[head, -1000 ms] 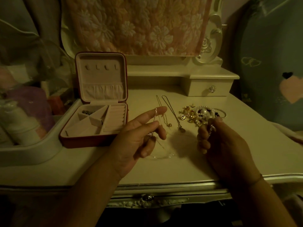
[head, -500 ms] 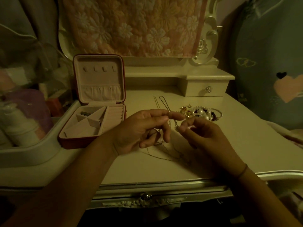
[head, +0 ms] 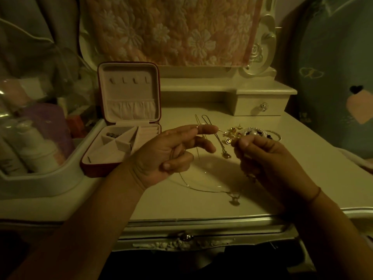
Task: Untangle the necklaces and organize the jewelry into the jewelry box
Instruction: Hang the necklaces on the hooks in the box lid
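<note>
— Dim yellow room, cream bench (head: 201,211), and the red jewelry box (head: 96,170) standing open, lid up. Right of the box, both hands are raised on one fine chain necklace (head: 201,189).
— Untangling step, I'd say. The left hand (head: 161,156) has a narrow grip, fingertips pinching the chain. The right hand (head: 268,158) is curled tight on another part of it.
— And the rest of it?
— Slack loop and pendant (head: 234,201) lie on the bench, right of the box and nearer than its front wall. Farther right of the box sit two more chains (head: 219,140) and a heap of earrings and pearl bracelets (head: 254,134).
— What's changed?
— Half a second back the fingertips met. Now they've parted, with a short strand stretched between.
— Next?
— Probably tease that strand free gently, no yanking a knot tighter, then carry it left to the box.
</note>
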Demonstrator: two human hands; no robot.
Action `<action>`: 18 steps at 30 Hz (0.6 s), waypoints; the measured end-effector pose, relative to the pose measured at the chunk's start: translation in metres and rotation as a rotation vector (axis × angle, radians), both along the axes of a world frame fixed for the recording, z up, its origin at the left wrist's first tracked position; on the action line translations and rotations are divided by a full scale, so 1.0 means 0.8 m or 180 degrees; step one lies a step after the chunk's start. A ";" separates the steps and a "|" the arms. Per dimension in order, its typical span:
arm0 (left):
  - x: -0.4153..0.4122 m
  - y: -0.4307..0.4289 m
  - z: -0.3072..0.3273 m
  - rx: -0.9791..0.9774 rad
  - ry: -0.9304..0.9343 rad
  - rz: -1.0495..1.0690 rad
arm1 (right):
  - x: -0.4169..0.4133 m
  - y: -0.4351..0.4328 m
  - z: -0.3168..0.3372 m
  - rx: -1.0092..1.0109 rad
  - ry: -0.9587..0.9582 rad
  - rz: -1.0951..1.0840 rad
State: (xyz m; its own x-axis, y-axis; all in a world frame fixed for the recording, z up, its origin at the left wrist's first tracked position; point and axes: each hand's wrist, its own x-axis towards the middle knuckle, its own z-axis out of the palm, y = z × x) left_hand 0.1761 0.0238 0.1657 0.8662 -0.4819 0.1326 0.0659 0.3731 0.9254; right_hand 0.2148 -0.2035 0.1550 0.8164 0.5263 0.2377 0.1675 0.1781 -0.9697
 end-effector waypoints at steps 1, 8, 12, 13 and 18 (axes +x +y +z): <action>0.000 -0.001 0.000 0.0046 0.0018 0.0029 | 0.001 -0.005 0.001 0.0026 0.0006 -0.0085; -0.002 -0.001 -0.004 0.0503 0.0165 0.0389 | 0.011 -0.043 0.008 -0.0100 0.0035 -0.0257; -0.004 -0.005 -0.004 0.1259 0.0050 0.0634 | 0.010 -0.056 0.008 -0.0369 0.0158 -0.0275; -0.004 -0.007 -0.005 0.1451 0.0007 0.0687 | 0.009 -0.058 0.007 -0.0424 0.0198 -0.0285; -0.005 -0.009 -0.008 0.2067 -0.0121 0.0848 | 0.007 -0.057 0.002 -0.0301 0.0500 -0.0139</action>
State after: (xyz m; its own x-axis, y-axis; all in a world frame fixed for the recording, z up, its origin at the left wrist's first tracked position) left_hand 0.1723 0.0168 0.1591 0.9662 -0.2457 -0.0775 0.0122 -0.2569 0.9664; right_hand 0.2200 -0.2495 0.1564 0.8621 0.5035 0.0565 0.0182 0.0808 -0.9966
